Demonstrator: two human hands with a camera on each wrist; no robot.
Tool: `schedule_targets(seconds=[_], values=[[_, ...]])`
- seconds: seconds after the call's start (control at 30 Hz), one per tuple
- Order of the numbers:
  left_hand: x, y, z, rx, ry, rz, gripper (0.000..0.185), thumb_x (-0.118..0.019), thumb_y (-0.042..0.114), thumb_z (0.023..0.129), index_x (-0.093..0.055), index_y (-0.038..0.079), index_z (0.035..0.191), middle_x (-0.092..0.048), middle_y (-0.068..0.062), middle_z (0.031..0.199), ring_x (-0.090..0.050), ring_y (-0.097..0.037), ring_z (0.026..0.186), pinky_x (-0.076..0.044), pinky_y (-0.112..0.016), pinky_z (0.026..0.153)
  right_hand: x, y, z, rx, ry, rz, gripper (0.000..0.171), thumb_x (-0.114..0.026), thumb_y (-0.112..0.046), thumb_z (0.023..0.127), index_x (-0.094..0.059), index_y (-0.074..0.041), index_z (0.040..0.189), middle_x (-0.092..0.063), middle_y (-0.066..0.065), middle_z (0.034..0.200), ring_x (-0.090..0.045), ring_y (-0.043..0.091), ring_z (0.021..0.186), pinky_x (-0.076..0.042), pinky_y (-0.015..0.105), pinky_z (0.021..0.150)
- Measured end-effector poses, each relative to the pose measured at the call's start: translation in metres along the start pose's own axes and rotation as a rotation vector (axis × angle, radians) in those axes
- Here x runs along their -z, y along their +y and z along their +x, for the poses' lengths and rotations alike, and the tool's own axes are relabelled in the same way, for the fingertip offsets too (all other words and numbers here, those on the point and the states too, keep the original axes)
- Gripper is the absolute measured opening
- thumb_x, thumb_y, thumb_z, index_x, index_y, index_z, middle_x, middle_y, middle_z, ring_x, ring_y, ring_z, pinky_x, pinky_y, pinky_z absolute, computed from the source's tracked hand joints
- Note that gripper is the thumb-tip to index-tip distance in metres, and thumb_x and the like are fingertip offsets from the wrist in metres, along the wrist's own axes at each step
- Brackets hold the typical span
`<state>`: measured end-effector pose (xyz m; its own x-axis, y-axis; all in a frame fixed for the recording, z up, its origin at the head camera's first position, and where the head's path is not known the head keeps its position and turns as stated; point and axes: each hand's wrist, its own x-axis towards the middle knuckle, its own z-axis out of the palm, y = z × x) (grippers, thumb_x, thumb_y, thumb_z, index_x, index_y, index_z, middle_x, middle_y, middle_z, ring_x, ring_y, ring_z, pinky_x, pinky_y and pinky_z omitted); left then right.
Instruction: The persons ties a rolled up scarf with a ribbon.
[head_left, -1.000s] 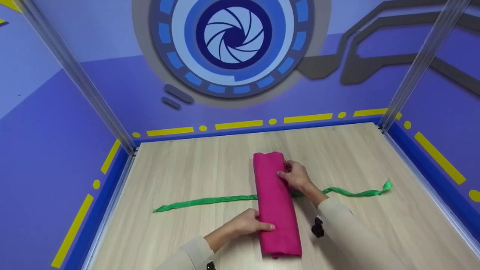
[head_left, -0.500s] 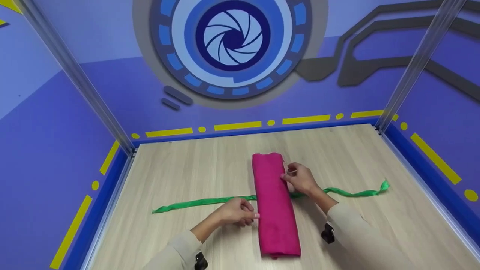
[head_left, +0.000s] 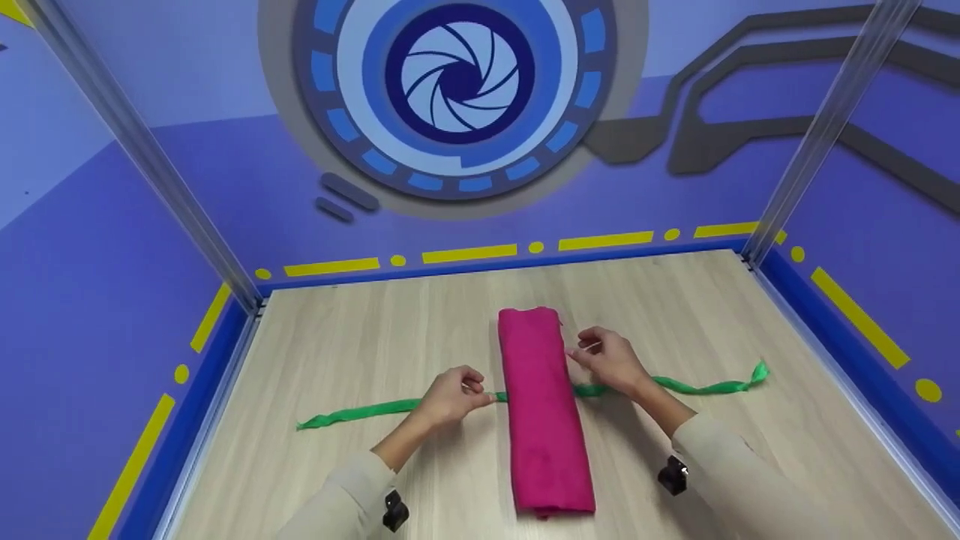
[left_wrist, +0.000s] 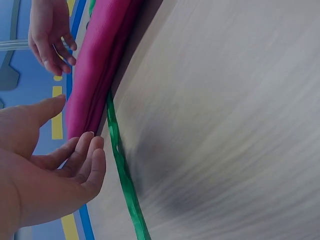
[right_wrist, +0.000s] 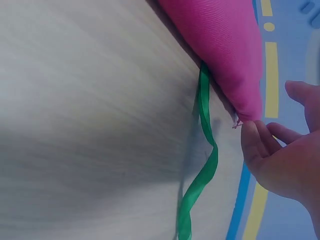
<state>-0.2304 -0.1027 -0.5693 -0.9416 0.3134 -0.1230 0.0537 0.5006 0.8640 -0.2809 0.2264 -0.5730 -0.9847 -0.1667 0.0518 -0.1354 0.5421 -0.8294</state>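
Note:
A rolled or folded magenta cloth point(head_left: 541, 420) lies lengthwise on the wooden table, its layers visible along the side in the left wrist view. Under its middle passes a green ribbon point(head_left: 367, 412), one end stretching left and the other, slightly twisted, to the right. My left hand point(head_left: 452, 395) hovers over the ribbon just left of the cloth, fingers loosely bent and thumb apart from them, holding nothing. Beside the cloth's right edge is my right hand point(head_left: 611, 362), its thumb and fingers spread with nothing between them. Loose threads point(right_wrist: 238, 121) show at one corner of the cloth.
The wooden tabletop point(head_left: 375, 330) is bounded by a blue printed back wall point(head_left: 225, 180) and side walls, with metal posts point(head_left: 832, 127) at the corners. Both sleeves carry small black devices point(head_left: 673, 475) near the wrists.
My left hand has let go of the cloth's lower left edge and moved up and left, over the ribbon. My right hand has drawn off the cloth to the right.

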Motion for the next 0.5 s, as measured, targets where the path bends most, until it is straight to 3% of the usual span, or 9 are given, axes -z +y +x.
schedule_targets(seconds=[0.5], values=[[0.011,-0.007,0.004,0.002,0.08,0.085,0.041,-0.079,0.02,0.097,-0.065,-0.011,0.121,-0.069,-0.01,0.102,-0.065,-0.019,0.092,-0.058,-0.04,0.084,0.014,0.008,-0.013,0.015,0.009,-0.006,0.037,-0.076,-0.022,0.1,-0.066,0.007,0.122,-0.071,0.01,0.104,-0.066,0.028,0.1,-0.053,0.032,0.081]])
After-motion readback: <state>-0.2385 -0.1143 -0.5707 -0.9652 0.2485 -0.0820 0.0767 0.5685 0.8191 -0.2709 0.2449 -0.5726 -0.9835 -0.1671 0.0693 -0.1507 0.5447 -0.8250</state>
